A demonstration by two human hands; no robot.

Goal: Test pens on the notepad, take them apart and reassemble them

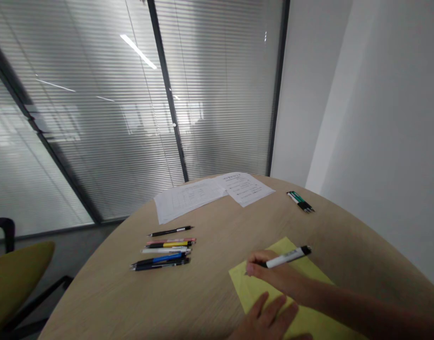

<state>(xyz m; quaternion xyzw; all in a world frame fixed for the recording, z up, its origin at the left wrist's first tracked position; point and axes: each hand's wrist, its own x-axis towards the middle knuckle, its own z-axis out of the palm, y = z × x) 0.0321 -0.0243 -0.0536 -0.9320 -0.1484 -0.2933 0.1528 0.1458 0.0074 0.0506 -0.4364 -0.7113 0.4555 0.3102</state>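
Observation:
My right hand is closed around a white pen with black ends. Its tip points down at the upper left part of a yellow sheet of paper on the table. Below it, my left hand rests flat on the lower left part of the sheet, fingers spread. The bottom edge of the view cuts off part of that hand. I cannot make out any writing on the yellow paper.
Several pens in different colours lie at the left of the round wooden table, a black pen just beyond them. Printed sheets lie at the far edge. More pens sit at the far right. A yellow-green chair stands left.

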